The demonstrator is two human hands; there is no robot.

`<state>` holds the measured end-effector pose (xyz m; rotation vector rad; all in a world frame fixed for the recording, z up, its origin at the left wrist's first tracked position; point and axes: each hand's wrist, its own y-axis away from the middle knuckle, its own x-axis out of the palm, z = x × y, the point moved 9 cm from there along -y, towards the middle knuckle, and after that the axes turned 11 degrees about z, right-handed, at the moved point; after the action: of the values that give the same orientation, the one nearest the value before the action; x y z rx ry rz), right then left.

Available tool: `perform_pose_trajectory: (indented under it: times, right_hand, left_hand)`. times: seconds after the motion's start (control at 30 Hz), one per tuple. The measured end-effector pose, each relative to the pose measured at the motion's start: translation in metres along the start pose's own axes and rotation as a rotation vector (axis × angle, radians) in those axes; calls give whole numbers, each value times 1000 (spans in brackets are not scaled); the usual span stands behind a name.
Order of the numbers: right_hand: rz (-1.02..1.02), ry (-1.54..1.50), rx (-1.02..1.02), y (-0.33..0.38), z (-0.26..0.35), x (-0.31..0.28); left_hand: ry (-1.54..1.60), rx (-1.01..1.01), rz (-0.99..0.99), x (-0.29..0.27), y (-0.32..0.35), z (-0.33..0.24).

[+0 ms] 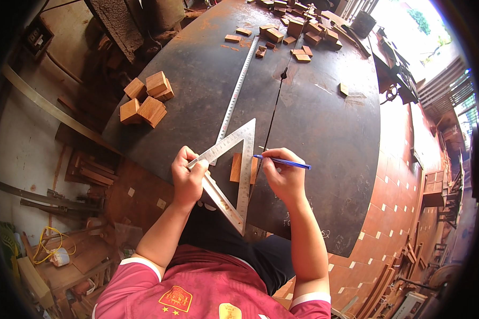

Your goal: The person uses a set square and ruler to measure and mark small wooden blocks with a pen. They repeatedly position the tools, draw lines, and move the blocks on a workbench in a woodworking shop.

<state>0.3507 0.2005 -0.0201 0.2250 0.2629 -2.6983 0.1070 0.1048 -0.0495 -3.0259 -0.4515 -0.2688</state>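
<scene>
My left hand (188, 173) grips one corner of a metal triangle square (246, 175), thumb on top. One edge of the square lies across a small wooden block (235, 168), which shows on both sides of that edge. In my right hand (285, 175) is a blue pen (287, 161), pinched between thumb and fingers. Its tip points left, at the square's edge over the block. Just beyond the square a long steel ruler (238, 93) lies along the dark table (319, 127); its near end passes under the square.
Several wooden blocks (148, 98) sit grouped at the table's left. Many small offcuts (295, 26) are heaped at the far end, and one thin piece (344, 89) lies apart at the right. A narrow slot (275, 109) runs down the tabletop. Tiled floor (375, 207) shows beyond the right edge.
</scene>
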Motion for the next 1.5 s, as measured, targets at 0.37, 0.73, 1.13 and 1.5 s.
perform_pose_trajectory:
  times: [0.37,0.73,1.13,1.5]
  right_hand:
    - [292,29,132,9,9,11]
    - [-11,-189,106,7,5,-25]
    - [369,497,-272,10,39,23]
    - [180,-1165,-223,8,-1,-48]
  left_hand:
    - [-30,-43,-24,-3,1,4]
    - [189,-8,-140,-49,-13,-28]
    - [-337,-27,-145,-149,-29,-47]
    - [-191,-316,-111,-126,-4,-32]
